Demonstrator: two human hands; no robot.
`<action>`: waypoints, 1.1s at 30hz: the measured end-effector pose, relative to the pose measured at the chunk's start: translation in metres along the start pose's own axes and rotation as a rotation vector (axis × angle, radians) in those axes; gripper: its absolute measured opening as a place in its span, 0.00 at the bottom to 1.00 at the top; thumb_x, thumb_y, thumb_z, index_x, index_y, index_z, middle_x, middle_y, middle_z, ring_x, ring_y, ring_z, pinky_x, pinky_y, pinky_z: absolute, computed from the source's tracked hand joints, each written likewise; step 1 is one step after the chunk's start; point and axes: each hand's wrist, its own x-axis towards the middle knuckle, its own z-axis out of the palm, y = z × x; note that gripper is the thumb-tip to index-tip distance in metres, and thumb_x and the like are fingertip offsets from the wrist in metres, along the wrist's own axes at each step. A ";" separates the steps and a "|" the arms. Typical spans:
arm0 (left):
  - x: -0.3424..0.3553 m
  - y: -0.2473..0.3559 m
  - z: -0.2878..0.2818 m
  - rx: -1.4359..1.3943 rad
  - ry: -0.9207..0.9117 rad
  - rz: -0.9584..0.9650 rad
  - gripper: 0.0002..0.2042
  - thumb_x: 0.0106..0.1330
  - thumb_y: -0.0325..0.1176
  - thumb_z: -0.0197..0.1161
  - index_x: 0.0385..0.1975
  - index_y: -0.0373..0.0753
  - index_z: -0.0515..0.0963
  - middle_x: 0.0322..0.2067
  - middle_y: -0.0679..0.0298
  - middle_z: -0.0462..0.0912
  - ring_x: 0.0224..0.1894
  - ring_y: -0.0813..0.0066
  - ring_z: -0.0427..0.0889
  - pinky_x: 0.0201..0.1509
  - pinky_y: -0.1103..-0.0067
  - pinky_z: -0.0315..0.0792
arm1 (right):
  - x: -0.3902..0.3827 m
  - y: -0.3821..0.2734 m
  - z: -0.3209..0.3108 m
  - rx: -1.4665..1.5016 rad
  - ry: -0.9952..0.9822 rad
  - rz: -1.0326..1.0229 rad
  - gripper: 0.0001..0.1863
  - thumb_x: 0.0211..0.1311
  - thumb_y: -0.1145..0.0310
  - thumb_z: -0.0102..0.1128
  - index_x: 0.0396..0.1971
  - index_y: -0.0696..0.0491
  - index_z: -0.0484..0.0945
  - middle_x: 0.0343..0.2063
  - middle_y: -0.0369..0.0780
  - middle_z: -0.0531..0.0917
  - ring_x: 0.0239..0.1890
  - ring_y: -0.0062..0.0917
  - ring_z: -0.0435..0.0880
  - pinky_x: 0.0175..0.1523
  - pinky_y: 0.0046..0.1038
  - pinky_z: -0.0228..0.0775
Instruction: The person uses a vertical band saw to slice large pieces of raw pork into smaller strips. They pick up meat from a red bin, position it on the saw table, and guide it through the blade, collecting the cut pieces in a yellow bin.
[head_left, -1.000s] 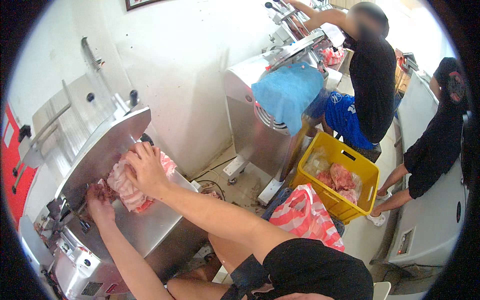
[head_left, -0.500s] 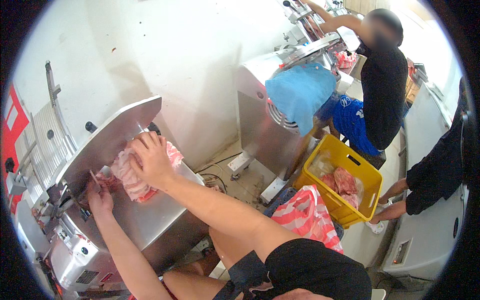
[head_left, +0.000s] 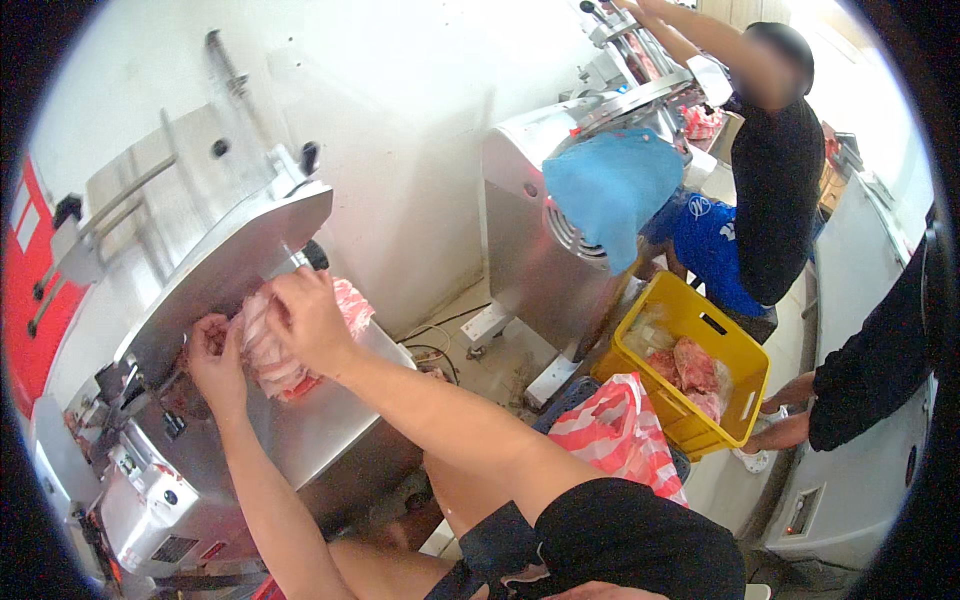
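A red-and-white striped plastic bag (head_left: 275,360), bulging with what looks like meat, rests on the steel bed of a meat slicer (head_left: 325,430). My right hand (head_left: 312,318) is closed on the bag's upper part, fingers bent down into its folds. At the bag's left side, my left hand (head_left: 218,372) has its thumb and fingers curled round a bit of reddish meat (head_left: 213,342), close to the slicer's upright steel plate (head_left: 235,262). Its fingertips are partly hidden. Behind that plate, the slicer's carriage (head_left: 150,195) is blurred by motion.
A yellow crate (head_left: 640,385) with bagged meat (head_left: 695,366) stands on the floor to the right, beside another striped bag (head_left: 615,430). Further off is a second slicer (head_left: 530,250) under a blue cloth (head_left: 610,180), where a person (head_left: 775,200) works. Another person's legs (head_left: 790,420) show at right.
The slicer's carriage has slid up and to the right. My left hand has moved up and right, against the bag, its fingers now curled. My right hand stays at the bag, fingers more bent.
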 end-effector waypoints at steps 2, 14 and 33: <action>0.000 -0.022 -0.013 -0.031 0.001 -0.157 0.07 0.65 0.29 0.67 0.38 0.35 0.78 0.34 0.67 0.80 0.36 0.81 0.77 0.41 0.83 0.71 | 0.000 0.000 -0.003 -0.036 -0.053 0.097 0.08 0.50 0.75 0.59 0.32 0.54 0.76 0.30 0.41 0.79 0.37 0.38 0.75 0.46 0.40 0.60; 0.004 -0.080 -0.051 0.002 0.073 -0.408 0.08 0.70 0.28 0.54 0.43 0.32 0.76 0.41 0.54 0.81 0.45 0.62 0.81 0.51 0.74 0.80 | 0.003 0.008 -0.004 0.067 0.058 0.084 0.12 0.52 0.72 0.57 0.38 0.57 0.78 0.33 0.46 0.79 0.38 0.39 0.76 0.45 0.40 0.67; -0.006 -0.027 -0.045 -1.132 0.296 -0.578 0.08 0.61 0.22 0.65 0.39 0.35 0.77 0.36 0.60 0.83 0.41 0.69 0.83 0.45 0.73 0.81 | -0.002 0.007 -0.005 0.042 -0.018 0.153 0.11 0.55 0.77 0.55 0.39 0.59 0.78 0.33 0.40 0.79 0.36 0.27 0.76 0.46 0.30 0.69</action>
